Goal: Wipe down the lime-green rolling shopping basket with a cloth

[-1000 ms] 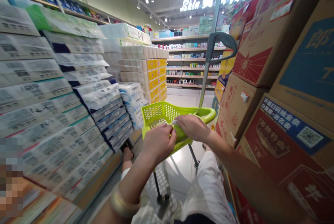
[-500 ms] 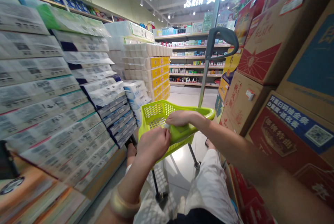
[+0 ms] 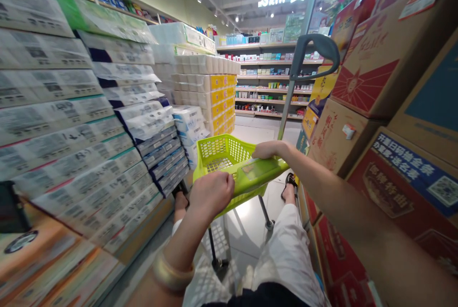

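A lime-green shopping cart (image 3: pixel 214 150) with a perforated basket stands right in front of me. My left hand (image 3: pixel 213 193) is closed round the left part of its handle bar, a gold bangle on the wrist. On the right part of the bar lies my right hand (image 3: pixel 268 148), its fingers curled over the far side, where the tips are hidden. Between the hands the bar's flat label panel shows. No goods are visible in the basket. Beyond its right corner rises a grey metal pole (image 3: pixel 286 111) with a dark grey loop grip (image 3: pixel 315 56).
Stacked tissue packs (image 3: pixel 64 121) line the left side, with yellow-ended paper rolls (image 3: pixel 222 99) farther on. Printed cardboard boxes (image 3: pixel 365 73) crowd close on the right. Light floor tiles (image 3: pixel 246 128) run to cosmetics shelves (image 3: pixel 265 78). My feet are spread either side of the cart.
My right hand has slid right along the handle bar, away from my left hand, uncovering the label panel. The left hand keeps its hold. The view has shifted slightly.
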A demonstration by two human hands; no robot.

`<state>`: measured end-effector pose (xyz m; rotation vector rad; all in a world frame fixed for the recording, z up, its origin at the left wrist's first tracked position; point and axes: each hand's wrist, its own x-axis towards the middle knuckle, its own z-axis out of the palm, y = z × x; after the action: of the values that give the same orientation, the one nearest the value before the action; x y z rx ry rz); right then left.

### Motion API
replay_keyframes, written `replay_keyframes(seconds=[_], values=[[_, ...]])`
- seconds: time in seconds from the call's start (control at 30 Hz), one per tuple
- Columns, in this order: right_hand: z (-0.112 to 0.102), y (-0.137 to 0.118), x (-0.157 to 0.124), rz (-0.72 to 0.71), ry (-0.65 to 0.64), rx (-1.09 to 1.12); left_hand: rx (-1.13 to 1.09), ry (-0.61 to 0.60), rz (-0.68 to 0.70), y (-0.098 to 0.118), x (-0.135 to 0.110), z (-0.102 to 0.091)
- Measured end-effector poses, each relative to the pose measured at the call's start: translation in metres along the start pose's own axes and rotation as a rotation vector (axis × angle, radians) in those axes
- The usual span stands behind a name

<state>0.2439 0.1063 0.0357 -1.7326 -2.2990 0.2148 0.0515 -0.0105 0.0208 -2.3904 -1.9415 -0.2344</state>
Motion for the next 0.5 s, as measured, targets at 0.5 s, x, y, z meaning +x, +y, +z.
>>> replay_keyframes(seconds=[0.5], values=[[0.055, -0.054, -0.112, -0.397, 0.571, 0.130, 0.053, 0.014, 0.030, -0.008, 0.000, 0.003]])
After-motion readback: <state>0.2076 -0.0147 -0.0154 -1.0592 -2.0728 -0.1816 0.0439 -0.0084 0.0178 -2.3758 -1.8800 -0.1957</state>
